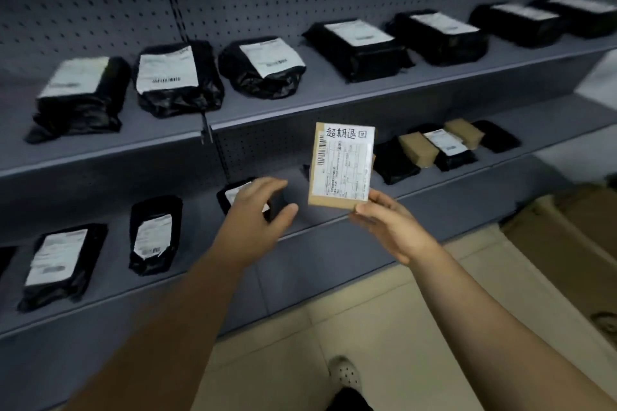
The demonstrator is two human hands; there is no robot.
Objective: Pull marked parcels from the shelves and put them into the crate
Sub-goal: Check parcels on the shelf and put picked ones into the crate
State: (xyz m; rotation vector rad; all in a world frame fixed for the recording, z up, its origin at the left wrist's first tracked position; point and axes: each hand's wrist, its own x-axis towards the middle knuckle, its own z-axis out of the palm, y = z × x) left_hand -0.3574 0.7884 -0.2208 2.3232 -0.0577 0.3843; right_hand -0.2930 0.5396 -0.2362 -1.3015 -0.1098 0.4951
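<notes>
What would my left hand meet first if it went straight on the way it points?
Likely the black parcel on the lower shelf, right under the left hand, though depth is unclear.

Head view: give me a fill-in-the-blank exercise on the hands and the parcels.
The right hand pinches the marked parcel, whose wrapping is ____ in colour.
The left hand, fingers spread above a black parcel on the lower shelf, holds ____.
Every parcel on the upper shelf is wrapped in ____ plastic.
Missing words: brown; nothing; black.
</notes>
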